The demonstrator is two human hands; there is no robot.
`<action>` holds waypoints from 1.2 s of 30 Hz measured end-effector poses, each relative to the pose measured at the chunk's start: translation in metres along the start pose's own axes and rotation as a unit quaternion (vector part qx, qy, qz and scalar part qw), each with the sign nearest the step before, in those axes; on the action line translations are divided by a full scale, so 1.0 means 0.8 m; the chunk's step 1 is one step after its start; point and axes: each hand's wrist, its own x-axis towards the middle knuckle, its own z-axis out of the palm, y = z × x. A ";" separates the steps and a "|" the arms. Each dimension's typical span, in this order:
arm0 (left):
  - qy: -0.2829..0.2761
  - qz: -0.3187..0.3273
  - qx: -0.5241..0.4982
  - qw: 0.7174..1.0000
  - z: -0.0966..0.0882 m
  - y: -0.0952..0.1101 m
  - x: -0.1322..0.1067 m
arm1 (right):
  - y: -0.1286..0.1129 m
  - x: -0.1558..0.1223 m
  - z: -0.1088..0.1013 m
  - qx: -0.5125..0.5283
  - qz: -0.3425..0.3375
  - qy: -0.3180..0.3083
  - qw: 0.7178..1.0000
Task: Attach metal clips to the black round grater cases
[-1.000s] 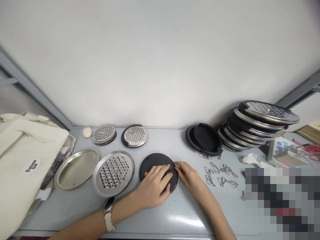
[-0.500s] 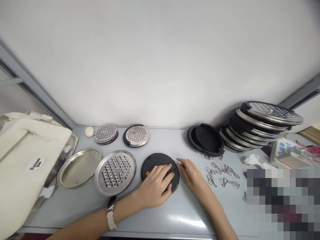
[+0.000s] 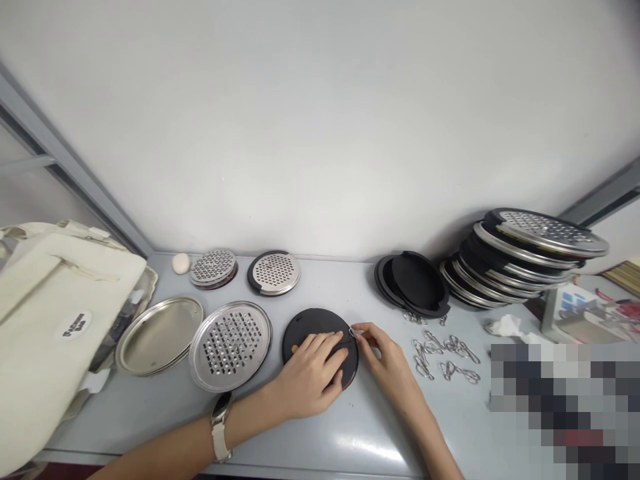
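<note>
A round black plastic disc [image 3: 313,325] lies flat on the grey table in front of me. My left hand [image 3: 313,373], with a watch at its wrist, rests palm down on it with the fingers stretched out. At the disc's right edge, my right hand [image 3: 377,347] pinches a small metal wire loop [image 3: 352,331] between thumb and index finger. The loop touches the rim there; whether it is hooked into the disc I cannot tell. Several similar wire loops [image 3: 445,347] are scattered right of my right hand.
Left of the disc are a round metal grater plate [image 3: 233,347] and plain metal plates [image 3: 160,337]. Smaller grater discs [image 3: 275,272] and black round holders [image 3: 420,283] stand along the wall. A tall grater stack [image 3: 520,260] leans at right; a cream bag [image 3: 65,347] sits at left.
My right hand has shifted slightly left and brought the wire loop against the disc's edge. My left hand stays on the disc. The view has tilted a little.
</note>
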 end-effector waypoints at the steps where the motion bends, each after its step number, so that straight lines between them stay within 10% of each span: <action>1: 0.001 0.000 0.000 1.000 0.000 0.000 0.000 | 0.000 0.000 0.000 0.002 -0.002 -0.004 1.000; 36: 0.008 -0.001 -0.006 1.000 0.001 0.000 -0.001 | -0.012 0.002 -0.002 -0.070 -0.040 -0.069 0.994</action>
